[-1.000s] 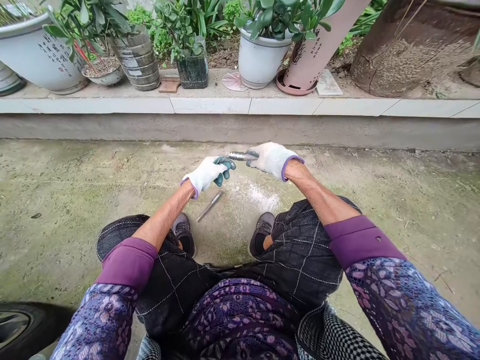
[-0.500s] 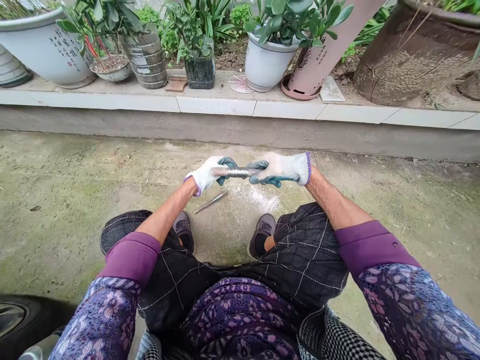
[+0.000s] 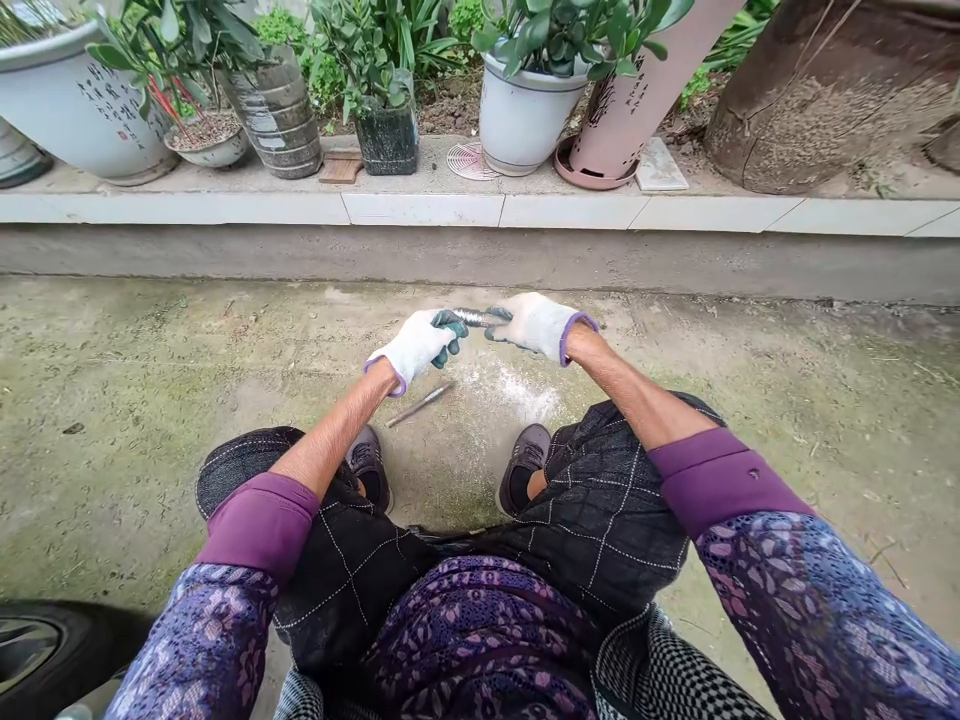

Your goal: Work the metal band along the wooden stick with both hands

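Both hands wear white gloves with dark green palms and fingertips. My left hand is closed round the left part of a short rod wrapped in shiny silvery wire. At the rod's other end is my right hand, its fingers and thumb gripping it; the ends are hidden in the gloves. The rod is held roughly level above the concrete, in front of my shoes. Below my left hand, a second thin rod with a greyish, silvery middle lies slantwise on the ground.
White powder is scattered on the concrete floor between my shoes and the low tiled ledge. Along the ledge stand several potted plants, among them a white pot and a pink planter. A black tyre shows at lower left.
The wire-wrapped rod has moved slightly up and away from me. My right hand has shifted left and turned so its white back faces up; less of the rod shows at the left.
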Action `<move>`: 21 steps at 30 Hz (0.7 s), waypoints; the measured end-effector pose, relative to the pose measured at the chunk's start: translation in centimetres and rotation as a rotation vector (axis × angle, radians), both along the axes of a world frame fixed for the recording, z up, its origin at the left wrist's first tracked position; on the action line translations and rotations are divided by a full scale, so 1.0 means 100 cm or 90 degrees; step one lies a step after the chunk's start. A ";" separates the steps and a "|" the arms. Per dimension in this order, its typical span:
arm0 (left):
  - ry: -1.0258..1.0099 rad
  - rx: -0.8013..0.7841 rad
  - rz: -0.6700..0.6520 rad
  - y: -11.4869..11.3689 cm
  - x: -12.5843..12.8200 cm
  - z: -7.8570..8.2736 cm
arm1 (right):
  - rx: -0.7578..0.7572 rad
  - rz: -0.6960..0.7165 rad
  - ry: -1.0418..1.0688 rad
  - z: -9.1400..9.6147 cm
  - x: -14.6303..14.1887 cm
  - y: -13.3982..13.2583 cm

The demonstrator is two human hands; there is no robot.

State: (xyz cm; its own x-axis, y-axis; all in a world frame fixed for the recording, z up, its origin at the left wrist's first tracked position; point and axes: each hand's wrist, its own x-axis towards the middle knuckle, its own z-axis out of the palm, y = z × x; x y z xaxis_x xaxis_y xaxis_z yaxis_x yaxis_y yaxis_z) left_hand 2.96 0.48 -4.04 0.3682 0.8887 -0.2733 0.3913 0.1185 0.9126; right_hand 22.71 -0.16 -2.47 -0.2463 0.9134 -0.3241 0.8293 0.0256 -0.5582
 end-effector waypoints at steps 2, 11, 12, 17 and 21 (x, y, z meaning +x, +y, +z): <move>-0.057 -0.002 0.034 0.005 0.002 0.002 | 0.000 -0.063 0.056 0.003 -0.001 -0.001; -0.195 0.044 0.119 0.013 0.005 0.020 | 0.044 -0.245 0.400 0.011 -0.022 0.003; -0.212 0.044 0.130 0.012 0.005 0.023 | 0.059 -0.246 0.395 0.012 -0.026 0.004; -0.276 0.000 0.159 0.008 0.010 0.032 | 0.172 -0.158 0.221 0.018 -0.049 -0.002; -0.262 -0.014 0.215 0.007 0.006 0.036 | 0.219 -0.053 0.193 0.022 -0.046 -0.005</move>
State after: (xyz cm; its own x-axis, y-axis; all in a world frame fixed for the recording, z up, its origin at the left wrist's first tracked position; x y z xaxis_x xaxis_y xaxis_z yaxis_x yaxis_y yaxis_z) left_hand 3.55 1.19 -0.45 0.1435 0.9719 -0.1864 -0.0615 0.1968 0.9785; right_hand 18.07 -0.71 -0.32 -0.2049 0.9757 0.0773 0.6367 0.1929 -0.7466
